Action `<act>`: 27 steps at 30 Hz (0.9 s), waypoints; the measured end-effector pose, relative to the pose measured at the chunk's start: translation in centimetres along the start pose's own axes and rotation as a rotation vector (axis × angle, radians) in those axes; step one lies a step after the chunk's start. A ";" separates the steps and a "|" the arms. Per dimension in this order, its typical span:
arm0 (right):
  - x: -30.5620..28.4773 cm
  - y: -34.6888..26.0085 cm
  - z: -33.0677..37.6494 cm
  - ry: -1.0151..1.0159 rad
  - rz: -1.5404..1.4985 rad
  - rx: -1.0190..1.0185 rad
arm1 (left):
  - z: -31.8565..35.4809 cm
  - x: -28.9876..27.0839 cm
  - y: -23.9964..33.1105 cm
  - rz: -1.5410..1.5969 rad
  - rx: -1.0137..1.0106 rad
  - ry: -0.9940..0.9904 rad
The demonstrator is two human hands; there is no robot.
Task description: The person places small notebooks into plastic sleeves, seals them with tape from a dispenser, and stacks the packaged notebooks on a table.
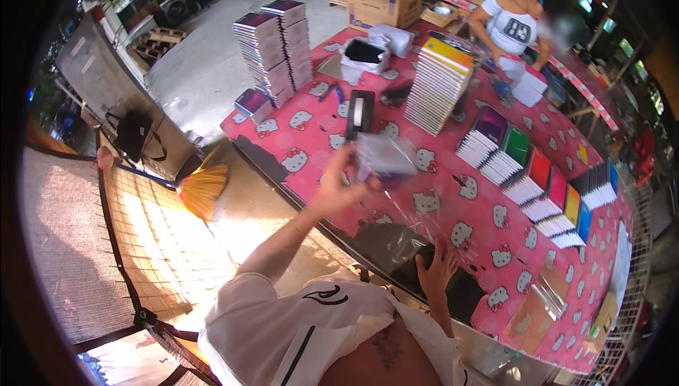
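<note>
left hand (338,186) grips clear-wrapped notebook pack (385,158) | right hand (435,271) spread flat on table (453,216)

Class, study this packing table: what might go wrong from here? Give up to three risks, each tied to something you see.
1. The left hand holds a clear-wrapped packet up above the table; the film looks slippery, so it might drop.
2. The right hand rests on loose clear film at the table's edge, which could slide off.
3. The tall stack of books leans visibly and may topple onto the fanned rows of books beside it.
</note>
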State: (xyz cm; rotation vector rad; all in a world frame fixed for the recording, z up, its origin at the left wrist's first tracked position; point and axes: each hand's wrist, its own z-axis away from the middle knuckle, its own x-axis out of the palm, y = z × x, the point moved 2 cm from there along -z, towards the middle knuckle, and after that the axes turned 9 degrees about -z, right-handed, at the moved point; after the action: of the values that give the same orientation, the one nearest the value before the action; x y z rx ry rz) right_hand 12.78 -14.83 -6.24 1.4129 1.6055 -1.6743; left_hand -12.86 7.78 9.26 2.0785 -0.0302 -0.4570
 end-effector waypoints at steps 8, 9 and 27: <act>0.6 -2.0 -1.7 -0.168 -0.030 -0.010 | -5.6 -30.6 -25.4 -0.316 -0.830 0.978; 0.3 -1.9 -1.9 -0.181 -0.021 -0.013 | -6.6 -31.6 -27.3 -0.335 -0.951 0.999; 0.3 -3.4 -1.5 -0.150 -0.007 -0.004 | -6.5 -1.7 -9.2 -0.365 -0.006 0.530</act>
State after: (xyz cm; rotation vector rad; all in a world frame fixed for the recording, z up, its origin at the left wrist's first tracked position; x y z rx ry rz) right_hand 10.35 -12.58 -4.60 1.2487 1.5315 -1.7358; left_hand -13.71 18.39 5.07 2.1426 0.6687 -0.1067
